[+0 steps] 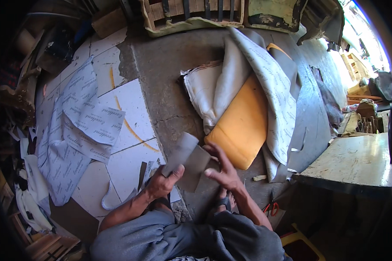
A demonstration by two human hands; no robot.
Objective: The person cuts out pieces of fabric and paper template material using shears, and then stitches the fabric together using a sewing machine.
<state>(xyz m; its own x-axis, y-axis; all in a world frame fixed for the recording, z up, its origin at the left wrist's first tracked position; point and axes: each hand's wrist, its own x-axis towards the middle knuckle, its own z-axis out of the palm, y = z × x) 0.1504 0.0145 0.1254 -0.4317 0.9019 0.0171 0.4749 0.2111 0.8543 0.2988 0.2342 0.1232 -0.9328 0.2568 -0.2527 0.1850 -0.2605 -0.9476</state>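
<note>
A curled piece of sheet material (pixel 194 168), grey-brown on its flat part and paler where it rolls over, hangs in front of my knees. My left hand (pixel 163 180) is closed on its left side, thumb on top. On the other side, my right hand (pixel 224 169) has its thumb and fingers apart, close to the sheet's right edge; whether a fingertip touches it I cannot tell. Just beyond my right hand lies a yellow-orange padded panel (pixel 241 126), partly covered by a large folded sheet (pixel 281 108) with a pale printed back.
More pale printed sheets (pixel 80 130) spread over the white floor tiles at left. Red-handled scissors (pixel 272 206) lie by my right forearm. A worn table (pixel 352 161) stands at right. Wooden-slatted seat frames (pixel 191 15) line the far side. Scraps (pixel 33 187) pile up at far left.
</note>
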